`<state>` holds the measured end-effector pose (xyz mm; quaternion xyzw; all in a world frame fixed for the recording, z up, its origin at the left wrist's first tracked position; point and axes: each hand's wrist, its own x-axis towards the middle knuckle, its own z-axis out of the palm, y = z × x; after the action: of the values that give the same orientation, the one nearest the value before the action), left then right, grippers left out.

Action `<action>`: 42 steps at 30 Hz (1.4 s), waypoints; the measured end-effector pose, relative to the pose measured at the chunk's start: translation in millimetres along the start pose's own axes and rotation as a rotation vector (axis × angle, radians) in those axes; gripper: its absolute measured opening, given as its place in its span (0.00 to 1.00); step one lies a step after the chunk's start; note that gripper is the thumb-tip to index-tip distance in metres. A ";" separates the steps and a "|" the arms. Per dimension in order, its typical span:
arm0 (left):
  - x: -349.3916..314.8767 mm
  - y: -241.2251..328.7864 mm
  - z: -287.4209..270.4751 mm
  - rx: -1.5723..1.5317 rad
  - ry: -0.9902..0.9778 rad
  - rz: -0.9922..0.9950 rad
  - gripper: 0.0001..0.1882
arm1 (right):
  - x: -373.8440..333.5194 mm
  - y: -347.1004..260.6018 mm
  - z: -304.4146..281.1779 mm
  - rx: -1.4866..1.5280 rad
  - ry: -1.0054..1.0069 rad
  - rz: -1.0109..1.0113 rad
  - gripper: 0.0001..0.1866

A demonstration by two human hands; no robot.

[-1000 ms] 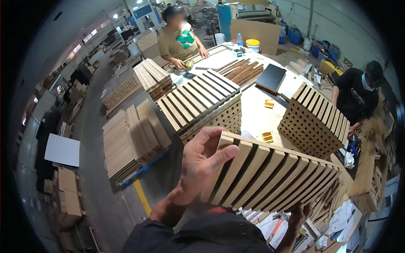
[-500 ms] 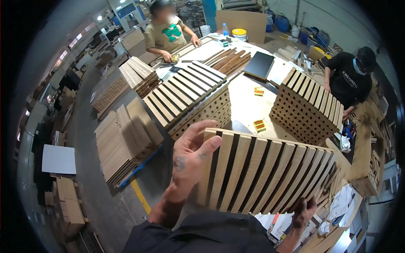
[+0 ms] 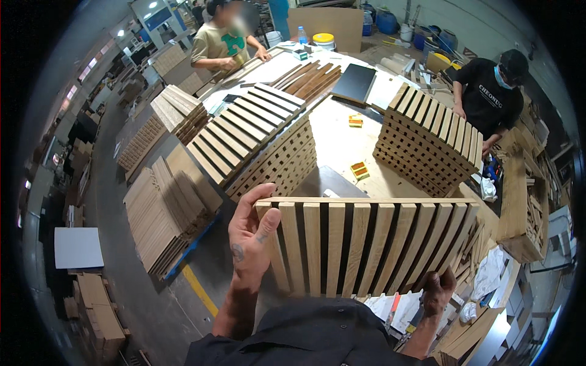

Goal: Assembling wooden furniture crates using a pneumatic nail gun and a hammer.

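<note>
A slatted wooden panel (image 3: 366, 244), pale strips with dark gaps between them, is held up close before me. My left hand (image 3: 251, 235) grips its upper left corner, thumb on the face and fingers behind the edge. At the lower right corner my right hand (image 3: 436, 288) is closed on the panel's edge, its fingers partly hidden. Beyond the panel stand two stacks of like panels, the left stack (image 3: 244, 131) and the right stack (image 3: 430, 143), both on the worktable (image 3: 336, 137).
Two small yellow-and-red boxes, a near one (image 3: 360, 171) and a far one (image 3: 355, 121), lie between the stacks. Boards (image 3: 162, 219) are piled at left. One co-worker (image 3: 223, 46) stands across the table, another (image 3: 488, 97) at right. A wooden crate (image 3: 522, 201) holds offcuts.
The panel has swung to a more level position, its left end dropping and moving left along with my left hand. Both hands keep their hold. The surroundings have shifted left and upward in view.
</note>
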<state>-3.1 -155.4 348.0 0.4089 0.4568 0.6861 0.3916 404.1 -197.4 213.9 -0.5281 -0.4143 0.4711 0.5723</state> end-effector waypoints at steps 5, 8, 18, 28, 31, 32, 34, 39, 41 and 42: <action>-12.1 3.2 -13.9 0.117 -0.053 0.109 0.24 | 1.5 17.5 -8.2 0.051 -0.040 -0.041 0.31; -16.3 3.2 -16.0 0.150 -0.178 0.261 0.25 | 4.3 29.0 -10.7 0.225 -0.034 -0.163 0.29; -40.2 -81.5 -32.6 0.000 -0.186 -0.111 0.33 | 80.5 111.4 -12.4 -0.173 -0.105 0.122 0.23; -66.7 -163.6 -64.4 -0.106 0.239 -0.213 0.16 | 93.5 154.7 51.0 -0.091 -0.405 0.159 0.28; -70.9 -176.8 -71.1 -0.067 0.275 -0.236 0.16 | 94.2 169.2 48.7 -0.080 -0.431 0.176 0.27; -71.2 -177.2 -68.3 -0.077 0.293 -0.234 0.15 | 95.3 178.5 45.3 -0.071 -0.423 0.168 0.26; -71.7 -176.5 -64.1 -0.076 0.319 -0.234 0.14 | 96.3 193.9 36.3 -0.032 -0.411 0.223 0.23; -63.1 -175.3 -48.4 -0.048 0.363 -0.189 0.15 | 105.1 231.6 10.7 -0.019 -0.254 0.349 0.20; -67.2 -171.5 -58.8 -0.069 0.412 -0.202 0.14 | 93.2 203.7 45.2 -0.192 -0.334 0.325 0.21; -66.5 -175.0 -64.0 0.008 0.426 -0.203 0.14 | 89.9 194.0 51.5 -0.185 -0.367 0.234 0.22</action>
<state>-9.4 -187.3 152.8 0.2083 0.5706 0.7121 0.3519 353.5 -98.8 23.9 -0.5284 -0.4885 0.5823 0.3782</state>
